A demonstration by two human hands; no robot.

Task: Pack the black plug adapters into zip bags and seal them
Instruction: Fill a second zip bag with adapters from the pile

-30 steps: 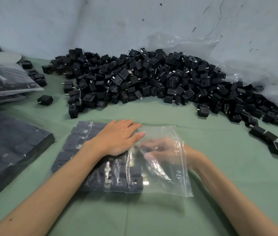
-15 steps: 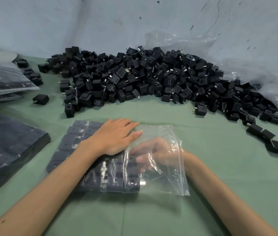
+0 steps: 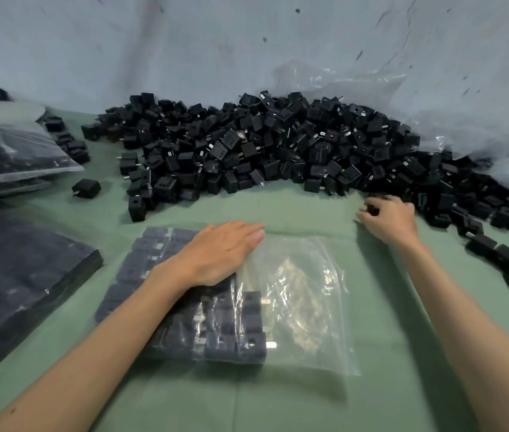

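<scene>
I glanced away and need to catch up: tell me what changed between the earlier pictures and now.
The right hand came out of the zip bag and reached right and forward to the edge of the adapter pile, where its fingers curl round a black adapter. The left hand stayed flat on the packed rows; the bag lies where it was.

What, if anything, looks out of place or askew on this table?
Nothing damaged or spilled. One adapter lies alone left of the pile, and a few strays trail off its right end.
</scene>
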